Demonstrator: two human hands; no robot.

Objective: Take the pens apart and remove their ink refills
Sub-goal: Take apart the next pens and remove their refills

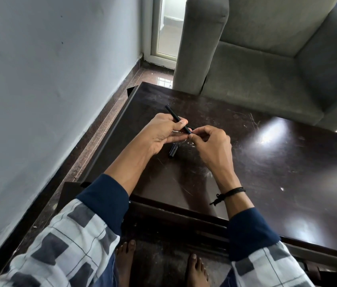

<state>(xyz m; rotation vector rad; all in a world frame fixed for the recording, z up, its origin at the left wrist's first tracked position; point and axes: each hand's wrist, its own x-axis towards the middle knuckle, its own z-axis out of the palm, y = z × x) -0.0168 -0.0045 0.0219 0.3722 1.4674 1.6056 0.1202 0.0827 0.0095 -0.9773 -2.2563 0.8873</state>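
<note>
Black slim pen barrel (172, 113), gripped by my left hand (163, 131), points to eleven o'clock; right hand (211, 146) pinches its near end

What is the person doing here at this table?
A person is taking a black pen apart over a dark table. The left hand grips the barrel, and the right hand pinches the pen's near end; what exactly it holds there is too small to tell. A short black piece, probably a cap, lies on the table under the hands.
</note>
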